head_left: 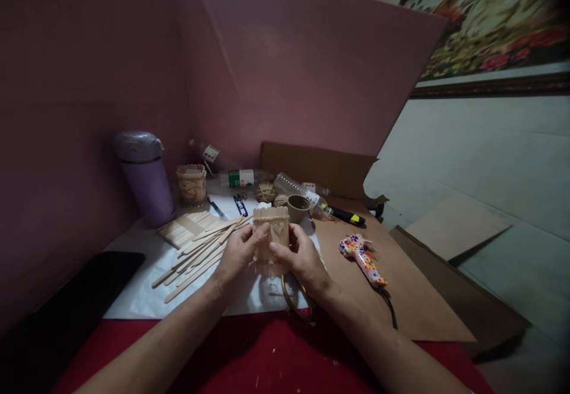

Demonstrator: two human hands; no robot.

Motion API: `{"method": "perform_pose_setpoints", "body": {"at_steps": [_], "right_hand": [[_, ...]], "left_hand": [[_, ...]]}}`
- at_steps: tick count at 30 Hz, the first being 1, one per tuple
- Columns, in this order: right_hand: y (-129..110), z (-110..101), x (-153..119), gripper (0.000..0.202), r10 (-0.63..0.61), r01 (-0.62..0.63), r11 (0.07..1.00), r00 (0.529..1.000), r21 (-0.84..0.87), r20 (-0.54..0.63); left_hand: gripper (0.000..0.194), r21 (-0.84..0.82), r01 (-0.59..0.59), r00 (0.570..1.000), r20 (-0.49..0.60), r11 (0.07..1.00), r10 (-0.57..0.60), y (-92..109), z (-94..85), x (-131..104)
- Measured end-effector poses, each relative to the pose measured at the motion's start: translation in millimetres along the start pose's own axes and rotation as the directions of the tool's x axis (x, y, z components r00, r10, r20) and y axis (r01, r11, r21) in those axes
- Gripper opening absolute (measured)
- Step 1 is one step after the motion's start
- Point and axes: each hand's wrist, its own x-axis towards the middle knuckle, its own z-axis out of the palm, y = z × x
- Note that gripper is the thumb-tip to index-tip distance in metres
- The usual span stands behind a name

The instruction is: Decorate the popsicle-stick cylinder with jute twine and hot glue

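Between my two hands is a small cup made of wooden craft sticks (271, 228), held upright with twine round its upper part. My left hand (243, 248) grips its left side, thumb on the front. On the right side my right hand (307, 257) wraps round it, thumb also on the front. Below the cup, partly hidden by my right hand, lies a pair of scissors with loop handles (287, 296). Loose craft sticks (196, 263) are spread on the white sheet (133, 296) to the left. Just behind the cup stands an open round container (299, 204).
A floral glue gun (363, 257) with a cord lies on cardboard (414, 299) at right, near a black-and-yellow cutter (350, 215). Behind are plastic bottles (240, 178), a twine ball (266, 192) and another stick cup (191, 185). A purple tumbler (146, 186) stands left.
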Motion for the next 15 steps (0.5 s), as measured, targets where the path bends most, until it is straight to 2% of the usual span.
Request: {"method": "perform_pose_setpoints", "body": {"at_steps": [3,10,15], "right_hand": [[-1.9,-0.1,-1.3,0.047,-0.018,0.018,0.998,1.0,-0.064,-0.012],[0.1,-1.7,-0.4,0.047,0.003,-0.004,1.0,1.0,-0.024,-0.03],[-0.4,-1.5,-0.8,0.046,-0.025,0.023,0.996,1.0,-0.089,-0.019]], "left_hand": [[0.041,-0.013,0.0,1.0,0.003,1.0,0.0,-0.5,-0.2,0.6],[0.028,-0.096,0.026,0.995,0.095,0.995,-0.016,2.4,2.5,-1.8],[0.027,-0.074,0.012,0.999,0.046,0.997,-0.009,-0.4,1.3,-0.2]]}}
